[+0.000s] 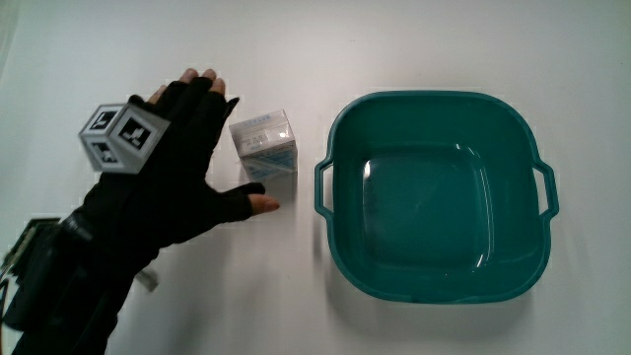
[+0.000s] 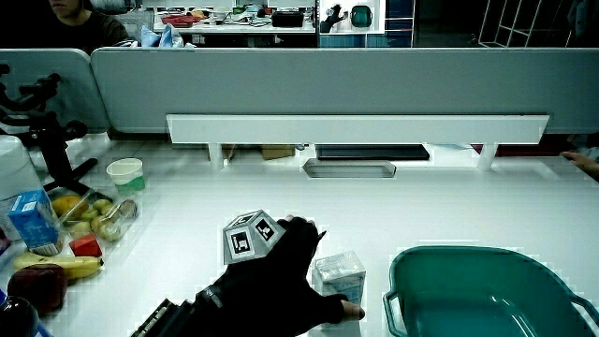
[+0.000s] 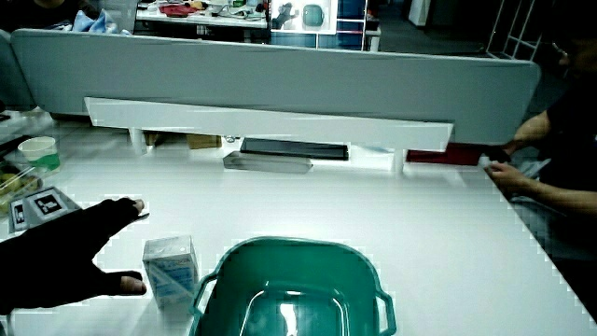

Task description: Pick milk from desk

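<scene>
Black-gloved hand (image 1: pixel 187 163) is spread around small white-and-blue milk carton (image 1: pixel 263 145), not yet closed, thumb kept at nearer side for pinch. Carton is placed upright on white surface (image 1: pixel 414 44), just beside teal plastic basin (image 1: pixel 345 128).

Black hand (image 1: pixel 182 173), white-blue milk (image 1: pixel 264 144), teal basin (image 1: pixel 434 286).

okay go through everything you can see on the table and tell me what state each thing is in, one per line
milk carton: upright on the table, closed, between the hand and the basin, not lifted.
hand: fingers spread around the carton, thumb at its near side, not yet closed on it.
teal basin: upright, empty, beside the carton.
paper cup: upright, in a side view.
blue carton: upright beside the fruit.
</scene>
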